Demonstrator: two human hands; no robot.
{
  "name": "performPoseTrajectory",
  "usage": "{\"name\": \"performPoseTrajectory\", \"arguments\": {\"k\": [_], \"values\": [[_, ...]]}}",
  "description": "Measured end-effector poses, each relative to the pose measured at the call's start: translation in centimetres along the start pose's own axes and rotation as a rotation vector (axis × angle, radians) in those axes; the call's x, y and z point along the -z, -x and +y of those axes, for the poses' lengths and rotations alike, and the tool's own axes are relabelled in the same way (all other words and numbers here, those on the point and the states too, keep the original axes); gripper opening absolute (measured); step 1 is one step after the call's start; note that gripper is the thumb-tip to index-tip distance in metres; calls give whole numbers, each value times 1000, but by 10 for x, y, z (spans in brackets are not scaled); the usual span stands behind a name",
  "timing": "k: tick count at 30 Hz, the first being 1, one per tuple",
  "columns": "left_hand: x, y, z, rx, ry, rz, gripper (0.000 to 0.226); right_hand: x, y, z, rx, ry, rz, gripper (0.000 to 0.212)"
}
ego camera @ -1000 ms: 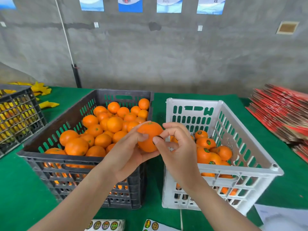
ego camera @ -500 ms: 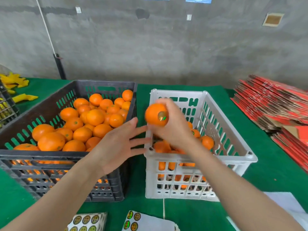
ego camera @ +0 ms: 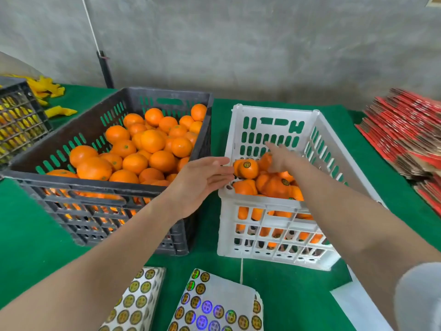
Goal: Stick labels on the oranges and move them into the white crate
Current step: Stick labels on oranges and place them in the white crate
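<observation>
While my right hand (ego camera: 281, 160) hovers loose-fingered over oranges (ego camera: 276, 188) inside white crate (ego camera: 262, 203), left hand (ego camera: 199, 182) flat, empty, beside nine-o'clock rim.

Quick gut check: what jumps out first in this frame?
The dark crate at left, heaped with bright oranges, dominates. Right of it, the white crate holds labelled oranges, with the right hand stretched over them and the left hand open between the crates. Shiny sticker sheets lie at the near edge.

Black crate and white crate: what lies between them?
Head view: between the black crate and white crate, only bare green cloth, with the left hand open above it.
</observation>
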State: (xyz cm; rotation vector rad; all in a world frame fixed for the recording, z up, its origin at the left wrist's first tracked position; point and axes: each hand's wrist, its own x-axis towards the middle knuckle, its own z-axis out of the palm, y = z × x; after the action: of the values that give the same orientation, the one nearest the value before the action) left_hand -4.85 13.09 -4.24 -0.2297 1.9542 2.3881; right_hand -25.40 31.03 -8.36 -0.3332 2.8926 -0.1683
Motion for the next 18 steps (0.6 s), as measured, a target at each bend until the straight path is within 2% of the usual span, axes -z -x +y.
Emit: {"name": "performPoseTrajectory", "arguments": {"k": [1,3,5,6,7,8,9,10,12,13,15,18], "values": [[1,4,-3,-27,-22,6,27,10,12,-8,32,-78,116,83],[4,15,-10,-95,-42,3,27,27,49,-27,191,-359,486,57],[8,25,-17,-171,-56,1,29,29,107,-50,497,-658,841,25],[10,31,-21,-203,-61,-5,30,20,139,-60,666,-739,911,15],[12,36,-25,-229,-66,-17,31,3,169,-67,815,-760,905,11],[15,40,-28,-248,-77,-29,32,-18,194,-72,914,-752,826,14],[17,45,-31,-259,-92,-34,33,-44,212,-76,929,-730,669,20],[20,48,-35,-262,-106,-29,33,-69,223,-80,871,-674,461,25],[24,55,-42,-240,-112,-10,34,-112,219,-85,645,-377,21,34],[25,58,-46,-222,-118,-6,33,-132,209,-86,535,-226,-138,40],[28,63,-54,-184,-160,-16,32,-162,190,-86,406,-51,-308,47],[35,66,-72,-89,-316,-2,32,-183,174,-89,319,-57,-362,44]]}}
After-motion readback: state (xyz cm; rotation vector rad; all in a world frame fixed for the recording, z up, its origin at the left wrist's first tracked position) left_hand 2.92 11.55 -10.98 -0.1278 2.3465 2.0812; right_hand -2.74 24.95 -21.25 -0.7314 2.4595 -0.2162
